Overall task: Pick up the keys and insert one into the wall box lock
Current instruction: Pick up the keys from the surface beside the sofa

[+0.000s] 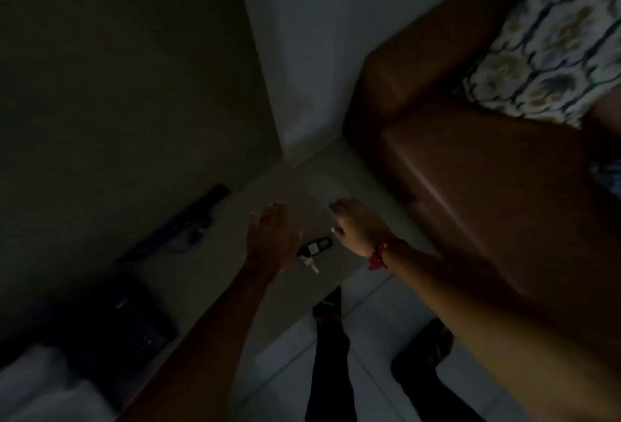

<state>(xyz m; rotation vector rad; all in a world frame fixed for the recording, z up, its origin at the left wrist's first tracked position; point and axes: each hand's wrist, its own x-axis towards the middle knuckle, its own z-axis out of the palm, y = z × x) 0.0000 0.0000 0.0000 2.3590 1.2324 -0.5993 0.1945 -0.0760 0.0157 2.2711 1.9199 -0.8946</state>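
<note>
The keys (314, 252), a dark fob with a pale key hanging from it, lie on a pale low tabletop (302, 183) in dim light. My left hand (270, 236) hovers flat just left of them, fingers apart, holding nothing. Just right of and above the keys hangs my right hand (356, 225), fingers loosely curled and empty, a red band on its wrist. No wall box or lock shows in this view.
A brown leather sofa (470, 159) with a patterned cushion (551, 38) fills the right. A long dark object (181, 226) lies at the table's left by the dark wall. A dark device (134, 324) sits lower left. My legs and shoes stand on the tiled floor below.
</note>
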